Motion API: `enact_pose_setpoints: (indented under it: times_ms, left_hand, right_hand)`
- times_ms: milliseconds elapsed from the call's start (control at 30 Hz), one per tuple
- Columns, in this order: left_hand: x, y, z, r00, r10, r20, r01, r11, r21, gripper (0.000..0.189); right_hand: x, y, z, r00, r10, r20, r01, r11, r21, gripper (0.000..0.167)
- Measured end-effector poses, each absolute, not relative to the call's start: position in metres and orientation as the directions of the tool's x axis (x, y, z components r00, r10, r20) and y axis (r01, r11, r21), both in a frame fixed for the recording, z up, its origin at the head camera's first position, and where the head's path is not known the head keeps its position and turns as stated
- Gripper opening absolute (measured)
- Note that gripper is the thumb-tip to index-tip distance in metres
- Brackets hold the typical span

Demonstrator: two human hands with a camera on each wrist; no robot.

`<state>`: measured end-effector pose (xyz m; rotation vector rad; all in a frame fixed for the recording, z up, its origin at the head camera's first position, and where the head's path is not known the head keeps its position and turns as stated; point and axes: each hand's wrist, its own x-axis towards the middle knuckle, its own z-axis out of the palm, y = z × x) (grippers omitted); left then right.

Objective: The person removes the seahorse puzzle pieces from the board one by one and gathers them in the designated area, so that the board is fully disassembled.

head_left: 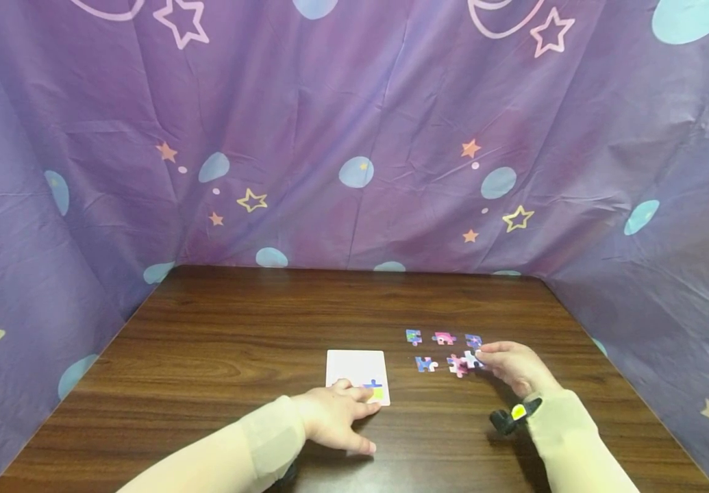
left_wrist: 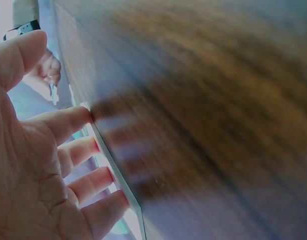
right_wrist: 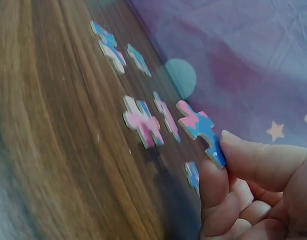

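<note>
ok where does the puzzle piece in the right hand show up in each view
Head: the puzzle piece is right of centre, in the lower half.
Left wrist: far left, a little above mid-height, small and blurred.
Right wrist: right of centre, near mid-height.
Shared landmark: the right hand, pinching it.

Table (head_left: pixel 237 329): curtain (head_left: pixel 280 123) behind and along both sides. Board (head_left: pixel 343 366) on table, left hand (head_left: pixel 332 416) across its near edge. Right of board, five loose pieces (head_left: pixel 444 338): three behind, two before. Right hand (head_left: pixel 519 368) beyond them, sixth piece (right_wrist: pixel 206 125) between fingertips.
</note>
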<state>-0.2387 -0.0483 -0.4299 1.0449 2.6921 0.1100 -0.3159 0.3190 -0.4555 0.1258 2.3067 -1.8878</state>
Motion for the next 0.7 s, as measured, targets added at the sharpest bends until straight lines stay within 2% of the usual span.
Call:
enact_pose_setpoints:
  times_ms: [300,533,700]
  left_hand:
    - [-0.2374,-0.0488,-0.4284,-0.710,0.672,-0.210,0.653,0.740,0.163,0.072]
    - [-0.2385,-0.0488,-0.4291,-0.709,0.673,-0.211,0.653,0.739,0.165,0.072]
    - [-0.2388,-0.0486,-0.4292,-0.710,0.671,-0.212,0.651,0.741,0.164,0.072]
  right_hand:
    - [-0.3123,0.3301,-0.4559,-0.981,-0.021,-0.191,0.177,0.291,-0.940,0.014]
    - [-0.3111,0.3268,-0.4515,-0.986,0.037,-0.162,0.164,0.370,-0.915,0.009]
    - [-0.3128,0.3237,-0.4497,-0.991,0.089,-0.102,0.134,0.533,-0.836,0.013]
